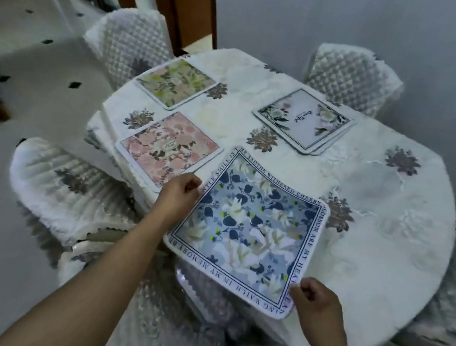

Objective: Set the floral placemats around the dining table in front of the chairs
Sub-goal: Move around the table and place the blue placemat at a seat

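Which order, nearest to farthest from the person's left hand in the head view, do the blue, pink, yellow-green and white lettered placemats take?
Measured from the left hand:
1. Blue placemat: in its grip, near table edge.
2. Pink placemat: just beyond the hand, left side.
3. Yellow-green placemat: far left.
4. White lettered placemat: far right, on a small stack.

Head view looks down, close over table (379, 216).

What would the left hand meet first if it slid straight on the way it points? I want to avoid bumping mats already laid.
Probably the pink placemat. The left hand, pinching the blue placemat, points up-right toward the pink mat's near edge; depth is unclear.
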A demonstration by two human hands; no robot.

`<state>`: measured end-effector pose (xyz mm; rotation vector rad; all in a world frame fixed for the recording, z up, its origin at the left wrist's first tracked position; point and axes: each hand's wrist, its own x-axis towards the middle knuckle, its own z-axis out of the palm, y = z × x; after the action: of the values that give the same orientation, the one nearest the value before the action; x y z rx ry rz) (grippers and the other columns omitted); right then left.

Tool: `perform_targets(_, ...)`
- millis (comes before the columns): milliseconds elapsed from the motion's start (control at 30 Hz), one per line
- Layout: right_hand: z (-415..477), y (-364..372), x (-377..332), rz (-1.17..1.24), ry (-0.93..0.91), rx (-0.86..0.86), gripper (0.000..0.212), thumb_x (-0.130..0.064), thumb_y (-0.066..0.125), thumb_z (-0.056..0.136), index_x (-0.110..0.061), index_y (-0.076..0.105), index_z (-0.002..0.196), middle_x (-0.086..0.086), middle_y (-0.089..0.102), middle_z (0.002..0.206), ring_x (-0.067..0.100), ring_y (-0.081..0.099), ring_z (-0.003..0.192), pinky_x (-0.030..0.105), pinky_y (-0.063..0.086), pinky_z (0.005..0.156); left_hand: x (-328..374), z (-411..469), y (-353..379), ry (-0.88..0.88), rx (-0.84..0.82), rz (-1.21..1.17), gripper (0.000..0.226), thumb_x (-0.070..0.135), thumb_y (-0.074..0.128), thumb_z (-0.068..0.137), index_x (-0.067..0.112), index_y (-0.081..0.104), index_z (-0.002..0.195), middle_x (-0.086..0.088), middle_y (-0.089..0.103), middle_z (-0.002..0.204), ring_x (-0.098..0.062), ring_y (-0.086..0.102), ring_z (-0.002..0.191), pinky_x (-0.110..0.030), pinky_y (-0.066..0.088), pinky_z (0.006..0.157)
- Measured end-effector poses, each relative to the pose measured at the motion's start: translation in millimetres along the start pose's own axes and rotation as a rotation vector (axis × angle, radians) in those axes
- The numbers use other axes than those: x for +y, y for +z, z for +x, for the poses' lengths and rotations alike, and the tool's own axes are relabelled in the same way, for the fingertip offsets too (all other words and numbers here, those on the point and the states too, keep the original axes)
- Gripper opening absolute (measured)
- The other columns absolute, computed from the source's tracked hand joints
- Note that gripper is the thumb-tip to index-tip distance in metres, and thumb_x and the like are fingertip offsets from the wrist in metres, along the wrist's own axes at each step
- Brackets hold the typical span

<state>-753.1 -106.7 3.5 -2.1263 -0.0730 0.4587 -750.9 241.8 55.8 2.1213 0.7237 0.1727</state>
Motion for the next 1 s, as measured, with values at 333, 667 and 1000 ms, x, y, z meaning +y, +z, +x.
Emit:
perform_targets(333,3,78,-11,-0.097,0.161,0.313,0.036,-0.030,0.061,0.089,-0.010,0.040,0.067,0.003,0.035,0.057,0.009,0.031,0.052,0.031,0.027,0.051,-25,109,48,0.202,-0.219,0.009,0.007,0.019,0.066,0.087,0.016,0.066,0.094,-0.001,0.063,0.089,-0.021,0.059,0.085,-0.027,0.042,0.076)
perform_targets(667,52,109,13,-0.182,0.249,0.285,0.034,-0.023,0.060,0.093,-0.004,0.046,0.068,0.009,0.042,0.059,0.020,0.036,0.055,0.029,0.028,0.051,-83,139,67,0.136,-0.268,0.100,0.006,0.021,0.064,0.089,0.017,0.063,0.093,-0.006,0.065,0.088,-0.026,0.059,0.079,-0.035,0.051,0.070)
perform_targets(1000,62,119,17,-0.313,0.384,0.235,0.028,-0.027,0.054,0.094,-0.010,0.051,0.072,0.006,0.053,0.067,0.031,0.056,0.071,0.035,0.042,0.060,-110,148,82,0.127,-0.261,0.151,0.019,0.021,0.066,0.089,0.010,0.066,0.103,-0.006,0.068,0.094,-0.023,0.060,0.086,-0.033,0.049,0.078)
